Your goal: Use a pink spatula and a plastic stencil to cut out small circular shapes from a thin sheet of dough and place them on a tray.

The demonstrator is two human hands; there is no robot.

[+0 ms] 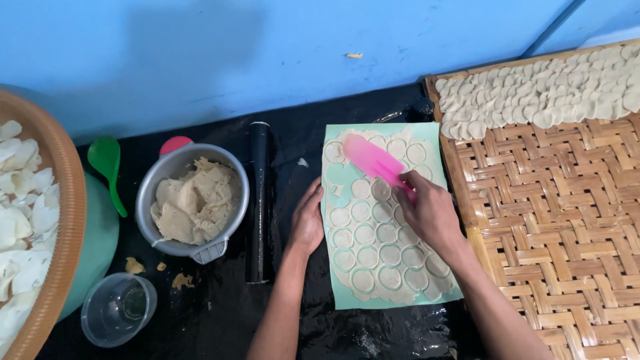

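Where right hand hides pink scraper handle

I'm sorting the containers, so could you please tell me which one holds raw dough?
The grey metal bowl beside the black rolling pin holds dough lumps; the clear plastic cup has none.

So counting it up: two bare hands, one pink plastic scraper, one pale green rectangular mat with roughly two dozen cut dough circles, one grey metal bowl of dough, one black rolling pin, one green plastic spoon, one clear plastic cup, two woven bamboo trays.
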